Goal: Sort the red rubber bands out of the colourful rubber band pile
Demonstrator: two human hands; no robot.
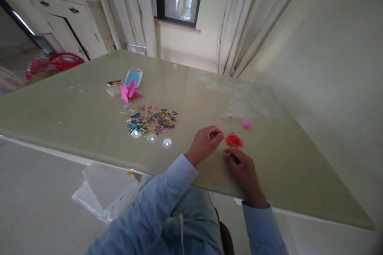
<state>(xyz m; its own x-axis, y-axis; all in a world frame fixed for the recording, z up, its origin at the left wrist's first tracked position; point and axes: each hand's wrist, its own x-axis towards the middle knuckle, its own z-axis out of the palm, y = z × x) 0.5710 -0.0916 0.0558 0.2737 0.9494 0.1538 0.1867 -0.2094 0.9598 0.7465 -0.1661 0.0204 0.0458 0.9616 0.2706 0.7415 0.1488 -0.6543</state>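
My left hand (pixel 206 142) is closed in a pinch just left of a small heap of red rubber bands (pixel 234 140). A bit of red band (pixel 222 135) sticks out at its fingertips. Below that heap, my right hand (pixel 243 166) rests low over the table with thumb and fingers drawn together. Whatever lies between its fingertips is too small to make out. Farther left spreads a larger pile of mixed rubber bands (pixel 152 120) in yellow, blue, pink and black.
The glossy table (pixel 191 95) carries a pink folded paper (pixel 129 91), a blue face mask (pixel 133 77) and a small packet (pixel 114 83) at the back left. A small pink clump (pixel 247 124) lies beyond the red heap. A plastic bag (pixel 104 193) lies below the front edge.
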